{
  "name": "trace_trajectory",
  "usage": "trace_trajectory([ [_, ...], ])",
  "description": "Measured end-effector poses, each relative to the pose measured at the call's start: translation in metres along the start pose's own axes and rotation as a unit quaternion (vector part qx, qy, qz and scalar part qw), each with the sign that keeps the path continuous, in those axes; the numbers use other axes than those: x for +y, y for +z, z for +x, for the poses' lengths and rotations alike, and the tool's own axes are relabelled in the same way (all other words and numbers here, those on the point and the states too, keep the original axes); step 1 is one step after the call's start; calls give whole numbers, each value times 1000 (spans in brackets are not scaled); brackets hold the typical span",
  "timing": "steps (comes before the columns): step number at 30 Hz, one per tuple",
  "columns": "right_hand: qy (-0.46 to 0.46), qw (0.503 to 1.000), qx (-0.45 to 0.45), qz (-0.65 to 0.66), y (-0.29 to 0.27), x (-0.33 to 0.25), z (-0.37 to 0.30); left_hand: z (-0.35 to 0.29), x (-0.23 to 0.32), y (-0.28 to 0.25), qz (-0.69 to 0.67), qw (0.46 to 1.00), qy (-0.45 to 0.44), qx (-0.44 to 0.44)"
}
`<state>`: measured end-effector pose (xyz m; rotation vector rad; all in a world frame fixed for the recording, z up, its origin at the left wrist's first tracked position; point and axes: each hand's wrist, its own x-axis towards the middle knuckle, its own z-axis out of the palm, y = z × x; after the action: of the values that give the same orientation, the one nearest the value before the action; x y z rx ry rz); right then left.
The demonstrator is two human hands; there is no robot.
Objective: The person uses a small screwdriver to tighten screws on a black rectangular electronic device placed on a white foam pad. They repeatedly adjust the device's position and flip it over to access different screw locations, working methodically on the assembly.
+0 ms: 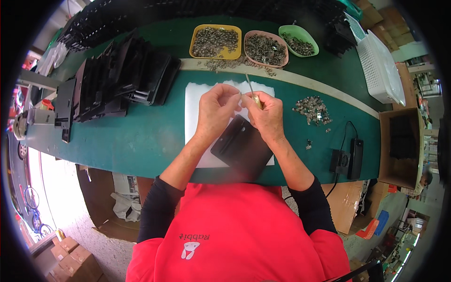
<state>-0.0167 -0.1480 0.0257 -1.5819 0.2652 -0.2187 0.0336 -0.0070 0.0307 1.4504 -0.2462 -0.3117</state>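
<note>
The black panel (244,144) lies at a slant on a white sheet (192,113) on the green bench (127,148), just below the hands. The right hand (268,113) is curled around a thin tool (252,90), which points up and away. The left hand (217,109) is bent in, finger and thumb close together, near the right fingertips; I can't tell if it has hold of something tiny. A pile of small shiny bits (312,110) sits to the right. More black parts (110,77) stand on the left.
</note>
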Motion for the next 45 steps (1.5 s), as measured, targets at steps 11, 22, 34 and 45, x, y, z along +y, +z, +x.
trace_trajectory([
  [11, -115, 980, -10, -164, -2, -15, -11, -19, 9, 2, 26, 999, -5, 26],
  [22, 16, 999, -52, -2, -13, -8, -9, -37, 12, 10, 79, 994, -24, 70],
  [34, 46, 992, -117, -3, -35, -1, -12, -71, 5, -16, 489, 866, 101, -16],
  [45, -87, 961, -186, -184, -40, -25, -8, -38, 11, 1, 199, 977, -19, -67],
])
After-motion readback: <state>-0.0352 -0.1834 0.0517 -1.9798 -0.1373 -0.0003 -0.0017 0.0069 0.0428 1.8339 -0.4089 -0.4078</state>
